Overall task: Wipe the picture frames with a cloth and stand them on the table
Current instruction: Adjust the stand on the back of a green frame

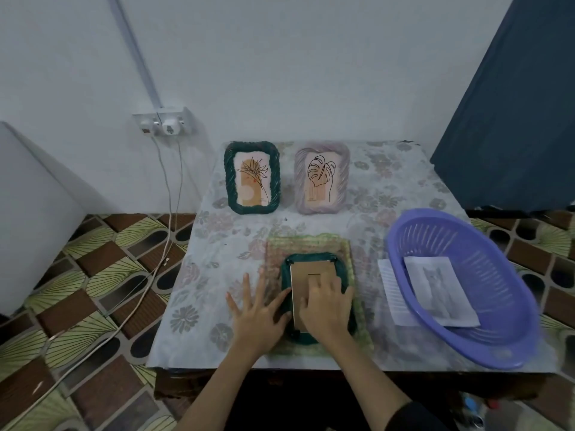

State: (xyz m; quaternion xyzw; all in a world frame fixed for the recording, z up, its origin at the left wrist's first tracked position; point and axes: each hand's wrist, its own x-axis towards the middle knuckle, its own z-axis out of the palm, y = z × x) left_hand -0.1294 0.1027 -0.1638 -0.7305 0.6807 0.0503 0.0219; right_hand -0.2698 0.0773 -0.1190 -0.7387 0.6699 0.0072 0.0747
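Third frame (314, 293) face-down on cloth (311, 244), 6 o'clock. Left hand (258, 312) flat, steadying edge; right hand (326, 306) presses backing. Next, likely: open stand, set upright beside standing frames (252, 178), 12 o'clock.

Two frames (252, 178) (322, 177) stand side by side at the counter's (217, 244) back — a third frame (314, 293) lies face-down on a cloth (311, 244) in front, a basket (460, 284) to its right.

Two bare forearms reach in from the bottom edge. The left hand (255, 312) and right hand (326, 306) wear no rings, watch or gloves. A dark sleeve (413, 416) covers the right upper arm near the elbow.
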